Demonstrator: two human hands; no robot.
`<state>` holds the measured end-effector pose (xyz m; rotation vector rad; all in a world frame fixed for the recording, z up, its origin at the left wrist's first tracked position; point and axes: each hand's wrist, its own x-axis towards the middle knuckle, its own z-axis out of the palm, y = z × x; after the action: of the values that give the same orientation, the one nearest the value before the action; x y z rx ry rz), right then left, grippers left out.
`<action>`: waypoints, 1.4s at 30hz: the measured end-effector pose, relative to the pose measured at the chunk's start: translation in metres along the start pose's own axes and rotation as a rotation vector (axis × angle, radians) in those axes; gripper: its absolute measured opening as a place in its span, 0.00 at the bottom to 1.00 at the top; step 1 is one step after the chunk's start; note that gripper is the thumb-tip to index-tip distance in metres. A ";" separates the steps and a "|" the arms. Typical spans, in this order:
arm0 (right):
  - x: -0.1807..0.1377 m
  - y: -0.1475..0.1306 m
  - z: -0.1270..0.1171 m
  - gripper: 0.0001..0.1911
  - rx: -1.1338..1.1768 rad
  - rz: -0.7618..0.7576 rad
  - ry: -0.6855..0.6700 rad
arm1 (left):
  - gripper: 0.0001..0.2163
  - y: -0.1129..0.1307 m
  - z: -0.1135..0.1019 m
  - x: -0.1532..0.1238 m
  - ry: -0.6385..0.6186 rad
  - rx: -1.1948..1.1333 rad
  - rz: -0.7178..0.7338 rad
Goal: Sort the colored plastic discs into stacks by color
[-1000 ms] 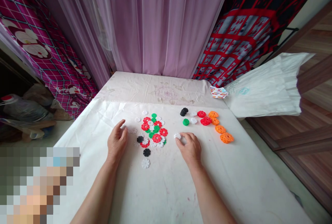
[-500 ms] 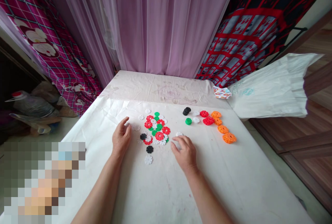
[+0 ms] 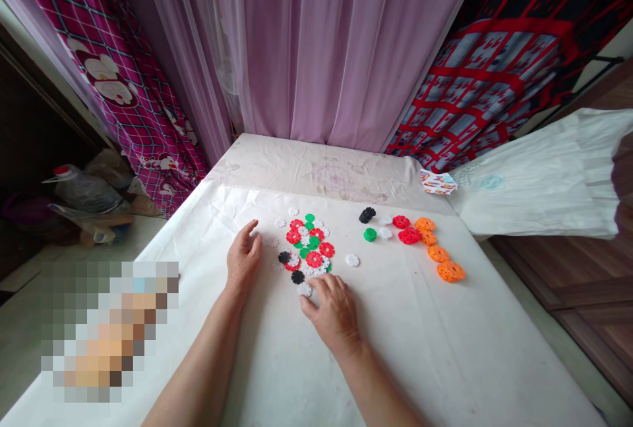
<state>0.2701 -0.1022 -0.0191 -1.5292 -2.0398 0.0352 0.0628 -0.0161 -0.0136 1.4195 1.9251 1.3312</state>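
Note:
A mixed pile of red, green, white and black flower-shaped plastic discs point(image 3: 307, 246) lies in the middle of the white-covered table point(image 3: 435, 348). My left hand point(image 3: 243, 257) rests flat and open just left of the pile. My right hand point(image 3: 333, 308) sits at the pile's near edge, its fingers curled down on a white disc point(image 3: 304, 289) beside a black disc point(image 3: 297, 277). A lone white disc point(image 3: 352, 260) lies to the right of the pile. Further right are sorted groups: black discs point(image 3: 366, 215), a green disc point(image 3: 369, 234), red discs point(image 3: 406, 230) and orange discs point(image 3: 438, 253).
A purple curtain point(image 3: 321, 45) hangs behind the table. A white sack point(image 3: 539, 176) lies off the right edge, with a small patterned packet point(image 3: 438, 182) at the far right corner. Patterned cloths hang left and right. Bags point(image 3: 89, 196) sit on the floor at left.
My right hand let go of the white disc right of the pile and moved left and nearer, onto the white disc at the pile's front edge. The left hand stayed put.

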 end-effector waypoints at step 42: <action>0.030 0.024 -0.003 0.17 -0.099 0.028 0.063 | 0.19 0.002 -0.001 0.001 -0.015 0.007 -0.011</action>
<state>0.2872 -0.0687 -0.0119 -1.5984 -1.9969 -0.1040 0.0628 -0.0158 -0.0111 1.4159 1.9275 1.3063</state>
